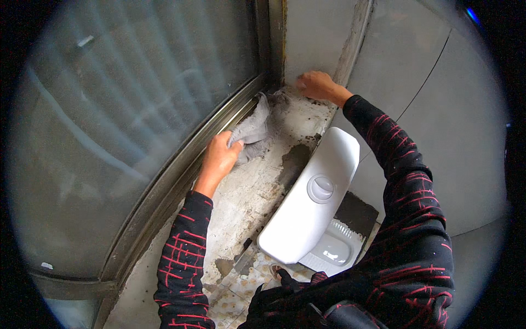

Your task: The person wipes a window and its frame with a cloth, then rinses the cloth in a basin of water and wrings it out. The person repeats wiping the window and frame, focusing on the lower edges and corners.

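Note:
A crumpled grey cloth (252, 133) lies on the worn white ledge (242, 197) beside the window track. My left hand (222, 154) grips its near edge between thumb and fingers. The cloth's far end reaches towards the corner by the window frame. Near that corner, my right hand (320, 86) is held with its fingers curled, close to the grey wall panel (318, 37). It looks slightly blurred and apart from the cloth; whether anything is inside it is hidden.
A white toilet cistern (287, 222) with a round flush button (320, 188) stands right of the ledge, above a squat toilet pan (333, 249). A frosted window (135, 107) in a metal frame (164, 181) borders the left. Patterned tiles (230, 296) cover the floor below.

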Demonstrator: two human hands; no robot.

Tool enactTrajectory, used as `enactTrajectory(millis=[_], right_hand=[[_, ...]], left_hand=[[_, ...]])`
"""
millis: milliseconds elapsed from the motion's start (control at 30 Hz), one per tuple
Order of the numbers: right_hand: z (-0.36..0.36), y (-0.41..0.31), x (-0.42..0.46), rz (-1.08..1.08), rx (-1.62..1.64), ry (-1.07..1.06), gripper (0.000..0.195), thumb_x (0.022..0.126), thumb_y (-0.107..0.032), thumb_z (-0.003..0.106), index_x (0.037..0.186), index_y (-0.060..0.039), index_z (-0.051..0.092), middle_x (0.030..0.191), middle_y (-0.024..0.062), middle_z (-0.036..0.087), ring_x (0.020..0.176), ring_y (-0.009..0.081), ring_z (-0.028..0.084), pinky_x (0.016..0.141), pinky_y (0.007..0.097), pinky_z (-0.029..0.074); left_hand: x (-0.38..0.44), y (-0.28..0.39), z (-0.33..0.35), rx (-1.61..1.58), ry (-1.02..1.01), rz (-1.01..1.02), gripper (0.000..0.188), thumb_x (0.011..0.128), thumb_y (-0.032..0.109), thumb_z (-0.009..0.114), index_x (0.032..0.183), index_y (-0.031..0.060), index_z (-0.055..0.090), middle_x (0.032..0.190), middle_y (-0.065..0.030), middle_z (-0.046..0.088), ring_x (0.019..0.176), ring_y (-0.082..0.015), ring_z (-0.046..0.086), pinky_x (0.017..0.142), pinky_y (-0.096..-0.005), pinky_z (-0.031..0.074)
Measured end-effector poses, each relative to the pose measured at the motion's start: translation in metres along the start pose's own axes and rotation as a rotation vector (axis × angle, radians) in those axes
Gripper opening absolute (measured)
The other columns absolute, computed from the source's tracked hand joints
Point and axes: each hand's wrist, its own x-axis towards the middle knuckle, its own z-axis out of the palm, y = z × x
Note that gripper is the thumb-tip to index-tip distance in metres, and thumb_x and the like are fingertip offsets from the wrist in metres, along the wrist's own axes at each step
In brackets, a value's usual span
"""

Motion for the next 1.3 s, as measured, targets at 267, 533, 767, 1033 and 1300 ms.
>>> enactTrajectory(millis=[267,533,767,1033,1300], right_hand=[[0.026,-0.099,0.017,-0.406,0.117,-0.095,0.044,0.078,-0.014,0.064,0.120,-0.0047,0.054,0.115,0.0152,0.057,0.105,0.0340,0.057,0.087,0.0400,0.049],[0.037,-0.024,0.021,-0.293,-0.445,-0.111,0.015,0.081,-0.011,0.061,0.094,-0.0064,0.064,0.102,0.0079,0.064,0.094,0.0275,0.063,0.076,0.0356,0.053],[-0.048,0.028,-0.100,0.075,-0.538,-0.329,0.011,0.086,-0.013,0.059,0.092,-0.0049,0.064,0.091,0.0110,0.066,0.081,0.0248,0.066,0.067,0.0335,0.055],[-0.142,0.020,-0.129,-0.037,-0.398,0.700,0.010,0.088,-0.009,0.057,0.092,-0.0029,0.063,0.082,0.0152,0.067,0.075,0.0278,0.068,0.064,0.0365,0.056],[-0.147,-0.038,-0.059,0.131,-0.212,0.554,0.022,0.089,-0.010,0.054,0.107,-0.0088,0.066,0.090,0.0136,0.069,0.081,0.0309,0.068,0.070,0.0412,0.055]], left_hand=[[0.005,0.013,0.008,-0.204,0.047,-0.062,0.025,0.082,0.018,0.062,0.087,-0.0063,0.061,0.075,-0.0196,0.064,0.067,-0.0266,0.060,0.066,-0.0389,0.045],[0.069,-0.010,0.086,0.026,0.032,0.171,0.025,0.084,0.018,0.060,0.094,-0.0049,0.062,0.085,-0.0235,0.064,0.083,-0.0369,0.063,0.075,-0.0423,0.047],[0.069,0.085,0.121,-0.259,-0.246,0.246,0.029,0.085,0.024,0.062,0.089,-0.0049,0.061,0.073,-0.0147,0.063,0.070,-0.0185,0.057,0.067,-0.0363,0.045],[0.072,0.139,0.057,-0.304,0.305,0.583,0.023,0.087,0.018,0.063,0.093,-0.0052,0.064,0.074,-0.0060,0.064,0.070,-0.0094,0.054,0.065,-0.0305,0.047],[0.053,0.135,-0.031,-0.256,0.293,0.478,0.023,0.087,0.017,0.061,0.087,-0.0063,0.060,0.067,-0.0139,0.060,0.061,-0.0136,0.053,0.058,-0.0331,0.044]])
